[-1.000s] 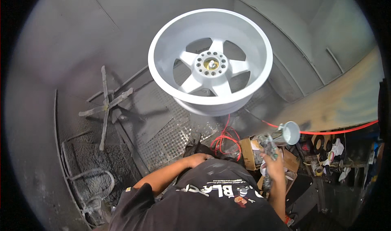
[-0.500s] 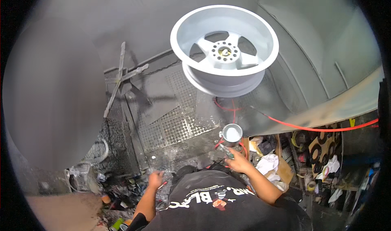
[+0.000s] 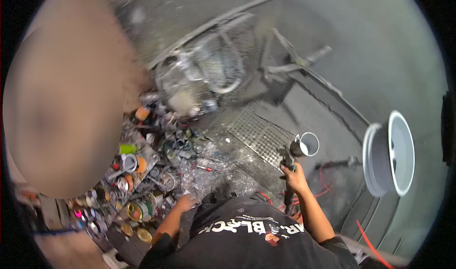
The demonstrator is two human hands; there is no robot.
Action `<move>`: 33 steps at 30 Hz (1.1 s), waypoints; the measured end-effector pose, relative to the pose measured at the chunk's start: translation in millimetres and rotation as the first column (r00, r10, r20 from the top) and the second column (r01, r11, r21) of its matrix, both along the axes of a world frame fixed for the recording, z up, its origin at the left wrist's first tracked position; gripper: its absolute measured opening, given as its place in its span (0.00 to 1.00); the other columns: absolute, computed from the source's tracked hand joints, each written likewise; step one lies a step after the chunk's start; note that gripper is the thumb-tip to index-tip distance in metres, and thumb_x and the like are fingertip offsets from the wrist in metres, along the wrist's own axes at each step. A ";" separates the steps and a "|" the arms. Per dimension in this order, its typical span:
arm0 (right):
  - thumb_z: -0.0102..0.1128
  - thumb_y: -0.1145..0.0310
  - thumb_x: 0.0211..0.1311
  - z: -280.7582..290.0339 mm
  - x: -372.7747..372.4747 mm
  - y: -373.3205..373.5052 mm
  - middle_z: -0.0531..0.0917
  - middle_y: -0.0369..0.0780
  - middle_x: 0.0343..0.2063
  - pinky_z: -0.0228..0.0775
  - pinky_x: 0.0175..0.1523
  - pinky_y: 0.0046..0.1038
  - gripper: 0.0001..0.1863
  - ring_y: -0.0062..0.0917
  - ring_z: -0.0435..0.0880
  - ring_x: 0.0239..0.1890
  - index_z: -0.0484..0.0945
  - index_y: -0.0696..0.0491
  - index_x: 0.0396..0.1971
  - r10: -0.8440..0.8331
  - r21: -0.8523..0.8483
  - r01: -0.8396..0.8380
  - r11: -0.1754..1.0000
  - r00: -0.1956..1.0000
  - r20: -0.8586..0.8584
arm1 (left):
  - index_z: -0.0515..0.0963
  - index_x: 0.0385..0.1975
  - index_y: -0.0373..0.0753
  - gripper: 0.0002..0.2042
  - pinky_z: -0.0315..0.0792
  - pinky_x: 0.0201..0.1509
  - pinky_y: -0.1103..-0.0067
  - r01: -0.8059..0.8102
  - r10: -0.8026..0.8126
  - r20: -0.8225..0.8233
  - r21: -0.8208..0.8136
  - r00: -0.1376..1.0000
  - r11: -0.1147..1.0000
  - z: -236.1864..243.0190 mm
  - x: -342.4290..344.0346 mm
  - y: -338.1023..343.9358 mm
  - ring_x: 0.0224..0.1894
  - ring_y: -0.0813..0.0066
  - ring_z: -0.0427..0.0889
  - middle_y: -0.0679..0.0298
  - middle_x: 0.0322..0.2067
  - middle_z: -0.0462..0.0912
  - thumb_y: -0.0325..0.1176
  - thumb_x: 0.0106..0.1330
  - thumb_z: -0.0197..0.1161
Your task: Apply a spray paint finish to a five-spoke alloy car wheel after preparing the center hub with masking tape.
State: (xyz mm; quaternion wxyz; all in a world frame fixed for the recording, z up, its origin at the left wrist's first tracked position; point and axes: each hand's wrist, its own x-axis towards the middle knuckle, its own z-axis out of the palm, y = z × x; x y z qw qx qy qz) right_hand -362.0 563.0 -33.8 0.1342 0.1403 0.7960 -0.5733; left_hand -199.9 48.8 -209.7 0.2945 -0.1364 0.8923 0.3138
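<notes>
My right hand (image 3: 295,176) is wrapped round the handle of a spray gun (image 3: 287,158). An open metal cup (image 3: 295,148) with a pale inside sits on the gun, tilted a little. My left hand (image 3: 185,203) hangs low beside my shirt with its fingers curled; a small whitish patch shows at the fingertips, and I cannot make out whether it is held. At the far right a white wheel rim (image 3: 402,154) stands on edge, seen from the side, apart from the gun.
Paint cans (image 3: 134,211), tubs and litter crowd the left. A red-handled tool (image 3: 204,168) lies on the floor near a perforated metal plate (image 3: 259,132). A grey cross-shaped stand (image 3: 297,62) is farther off. A red hose (image 3: 368,243) runs at lower right.
My view has swung left, so the rim now shows at the far right and the cluttered cans have come into view. The spray gun stays in my right hand.
</notes>
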 end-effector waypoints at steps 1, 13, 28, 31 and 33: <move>0.65 0.65 0.66 -6.8 -33.2 -27.9 0.82 0.39 0.31 0.76 0.37 0.31 0.15 0.23 0.81 0.31 0.78 0.61 0.44 0.109 0.041 -0.106 0.994 0.990 -0.091 | 0.85 0.39 0.39 0.19 0.76 0.51 0.62 0.004 -0.003 -0.036 0.022 0.999 1.000 -10.2 25.9 -23.2 0.46 0.49 0.84 0.49 0.41 0.86 0.50 0.61 0.67; 0.65 0.54 0.67 119.1 -324.1 -383.1 0.80 0.44 0.39 0.79 0.37 0.52 0.18 0.37 0.83 0.36 0.75 0.50 0.46 -0.076 -0.555 0.182 0.811 0.975 0.209 | 0.83 0.44 0.31 0.20 0.77 0.48 0.68 -0.805 0.789 -0.188 -0.015 0.584 0.593 19.3 180.5 -157.8 0.41 0.56 0.87 0.48 0.38 0.87 0.43 0.62 0.67; 0.50 0.27 0.61 112.0 -374.6 -486.7 0.52 0.48 0.76 0.31 0.67 0.77 0.55 0.58 0.52 0.74 0.47 0.50 0.77 -0.055 -0.642 0.204 0.739 0.968 0.245 | 0.76 0.58 0.39 0.23 0.75 0.57 0.66 -0.521 0.427 0.364 0.218 0.828 0.825 -45.8 259.8 -50.0 0.55 0.57 0.82 0.47 0.51 0.83 0.46 0.69 0.62; 0.56 0.28 0.59 81.7 -383.7 -469.1 0.50 0.50 0.76 0.35 0.74 0.62 0.59 0.48 0.49 0.77 0.45 0.54 0.77 0.093 -0.444 -0.048 0.895 0.992 0.079 | 0.77 0.56 0.38 0.23 0.74 0.59 0.65 -0.381 0.370 0.190 0.024 0.909 0.924 -58.3 266.9 -99.4 0.56 0.52 0.81 0.47 0.52 0.83 0.48 0.68 0.62; 0.60 0.28 0.55 72.5 -364.1 -446.8 0.55 0.53 0.74 0.47 0.74 0.53 0.60 0.48 0.55 0.75 0.55 0.60 0.73 0.180 -0.318 -0.142 0.937 0.979 0.094 | 0.78 0.55 0.37 0.24 0.73 0.60 0.65 -0.283 0.289 0.100 -0.069 0.952 0.957 -58.0 243.0 -123.4 0.57 0.50 0.81 0.47 0.53 0.82 0.49 0.68 0.62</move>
